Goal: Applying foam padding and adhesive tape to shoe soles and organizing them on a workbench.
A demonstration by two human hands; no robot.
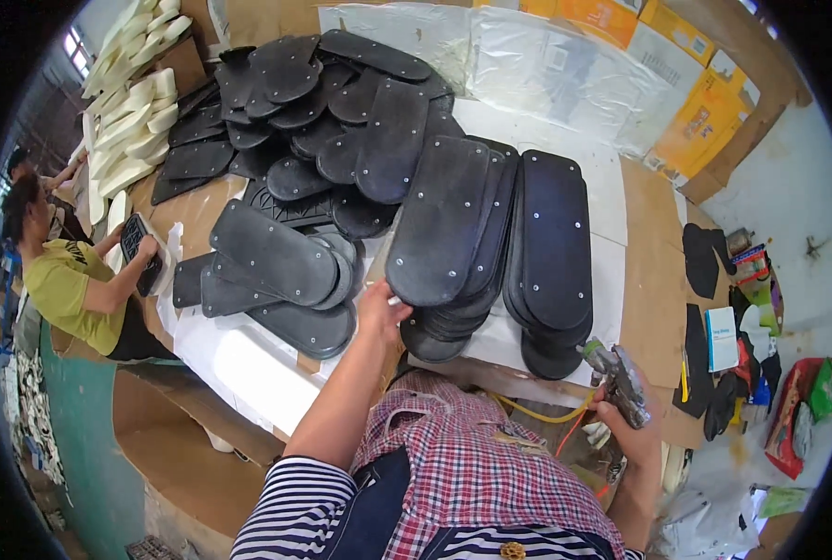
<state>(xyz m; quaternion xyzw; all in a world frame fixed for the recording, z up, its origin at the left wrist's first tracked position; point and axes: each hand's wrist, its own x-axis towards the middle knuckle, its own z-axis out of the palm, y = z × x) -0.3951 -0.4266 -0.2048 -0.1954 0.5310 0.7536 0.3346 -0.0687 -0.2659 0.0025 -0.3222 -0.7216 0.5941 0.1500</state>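
- Cardboard and white sheets cover our surface (654, 280), which carries heaps of black shoe soles.
- Our left hand (381, 308) reaches up to the near stack of black soles (453, 233), fingers curled around the lower end of the topmost sole.
- Just right of that stack stands a second stack of soles (554, 243), dotted with small pale rivets.
- Our right hand (626, 425) is closed around a metal pneumatic gun (616, 378), held off the near edge of the surface; a yellow hose (542, 413) trails from it.
- Farther back lies a loose pile of soles (322, 103), and pale cream soles (131, 84) are stacked at the far left.
- A co-worker in a yellow-green shirt (61, 285) sits at left, hands on a black sole (140, 247).
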